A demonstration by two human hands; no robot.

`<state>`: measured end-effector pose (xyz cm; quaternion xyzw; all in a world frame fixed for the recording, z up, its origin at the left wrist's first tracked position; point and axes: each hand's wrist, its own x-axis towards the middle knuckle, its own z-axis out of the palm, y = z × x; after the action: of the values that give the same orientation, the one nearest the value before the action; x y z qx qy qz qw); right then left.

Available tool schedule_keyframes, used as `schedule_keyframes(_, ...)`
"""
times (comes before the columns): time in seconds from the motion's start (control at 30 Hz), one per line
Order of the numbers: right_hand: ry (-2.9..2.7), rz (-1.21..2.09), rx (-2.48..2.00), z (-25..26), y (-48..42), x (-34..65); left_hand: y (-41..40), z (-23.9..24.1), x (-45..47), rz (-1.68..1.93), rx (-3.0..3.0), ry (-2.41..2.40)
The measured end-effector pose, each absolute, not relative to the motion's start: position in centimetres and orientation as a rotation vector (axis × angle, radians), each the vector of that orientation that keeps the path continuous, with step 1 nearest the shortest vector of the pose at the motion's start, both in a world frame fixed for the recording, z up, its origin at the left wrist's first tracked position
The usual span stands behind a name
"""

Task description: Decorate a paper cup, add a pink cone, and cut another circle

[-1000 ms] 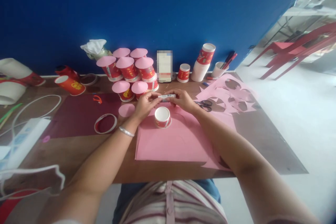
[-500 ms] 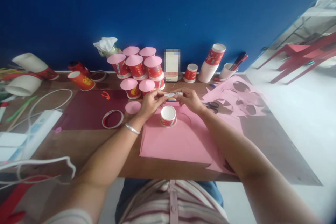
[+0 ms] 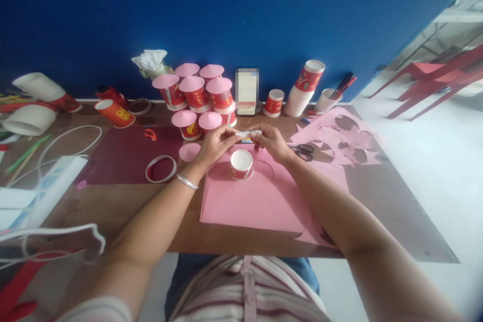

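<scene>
White printed tube, looks like glue but label unreadable, sits crosswise between both hands above the far edge of the pink paper sheets. Left hand: fingers pinched on its left end. Right hand: fingers pinched on its right end. Hands apart, joined only through the tube; whether a cap is on, can't tell. Something small and coloured shows just under it, unclear what.

Red-and-white cup stands on the sheets, near side of the tube, untouched, seemingly upside down. Pink round piece lies left, just beside the left forearm; flat or coned, can't tell. Cone-topped cups grouped far left; scissors right, by the right wrist.

Step judged: readying the tube, nothing visibly applied. Next move would call for a firm two-ended grip, twisting or squeezing gently, without knocking the cup.
</scene>
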<state>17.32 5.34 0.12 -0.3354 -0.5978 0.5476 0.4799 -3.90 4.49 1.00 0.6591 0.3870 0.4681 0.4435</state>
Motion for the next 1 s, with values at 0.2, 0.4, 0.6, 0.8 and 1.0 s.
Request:
schedule_keyframes(0.2, -1.383, 1.433, -0.777, 0.5, 4.9, 16.9, 4.4, 1.2, -3.7, 1.091, 2.086, 1.072)
schedule_keyframes(0.4, -1.484, 1.416, -0.782, 0.1, 4.9, 17.3, 4.5, 1.4, -4.0, 1.057, 2.152, 1.066)
schedule_keyframes(0.6, -1.571, 1.23, -0.824, 0.2, 5.1, 17.5, 4.2, 1.3, -4.0, 1.132, 2.081, 1.104)
schedule_keyframes(0.8, -1.614, 1.117, -0.787, 1.4, 5.0, 18.1, 4.4, 0.9, -4.0, 1.145, 1.806, 1.009)
schedule_keyframes(1.0, -1.445, 1.34, -0.797, 1.1, 5.4, 18.1, 4.8, 0.8, -4.6, 1.14, 1.754, 1.002)
